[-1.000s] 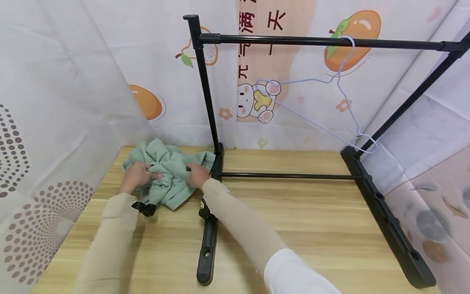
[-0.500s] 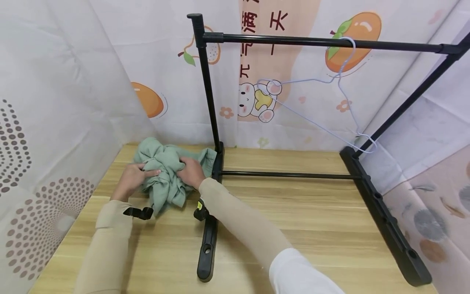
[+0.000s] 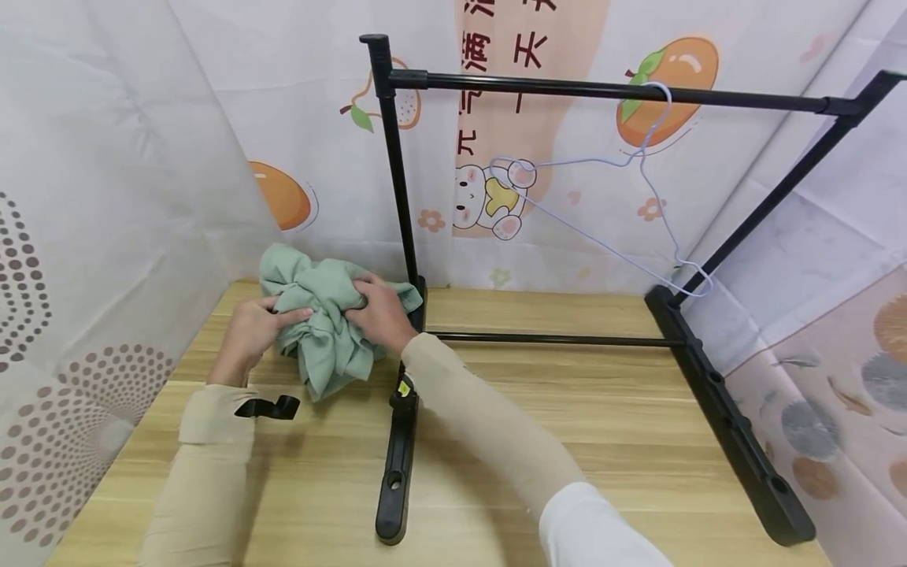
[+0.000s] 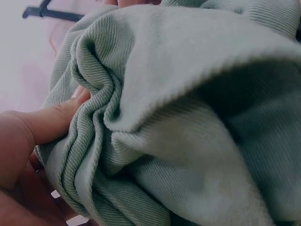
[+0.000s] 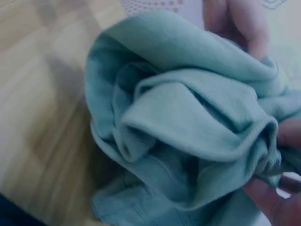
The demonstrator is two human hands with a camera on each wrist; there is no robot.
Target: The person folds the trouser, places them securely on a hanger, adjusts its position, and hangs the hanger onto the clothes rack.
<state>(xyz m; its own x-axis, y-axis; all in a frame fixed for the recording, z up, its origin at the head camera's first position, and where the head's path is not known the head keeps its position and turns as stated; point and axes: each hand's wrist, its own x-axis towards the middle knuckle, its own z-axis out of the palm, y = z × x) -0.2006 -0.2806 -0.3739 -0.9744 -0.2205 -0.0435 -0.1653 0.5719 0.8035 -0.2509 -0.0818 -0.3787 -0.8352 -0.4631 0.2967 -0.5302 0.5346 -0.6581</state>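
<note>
A crumpled sage-green garment point(image 3: 322, 299) of ribbed twill is bunched between both hands at the back left of the table, its kind not shown by the folds. From its left side my left hand point(image 3: 249, 329) grips it, thumb laid over the cloth. My right hand point(image 3: 383, 313) pinches a gathered fold on the opposite side. Close up in the left wrist view, the left thumb point(image 4: 56, 117) presses into a fold of the fabric point(image 4: 155, 61). A lower flap of the cloth hangs down in the head view, and several fingertips are hidden behind the folds.
Beside the right forearm stands a black garment rack, its left foot point(image 3: 394, 496) and left post point(image 3: 399, 181) close to the cloth. A pale lilac wire hanger point(image 3: 602, 161) hangs from the top bar point(image 3: 538, 84). Printed curtains point(image 3: 142, 197) enclose the wooden table point(image 3: 538, 441).
The garment has been gathered into a tighter bundle and raised, its top now higher against the curtain. Both hands have shifted their hold on it, the right moving up.
</note>
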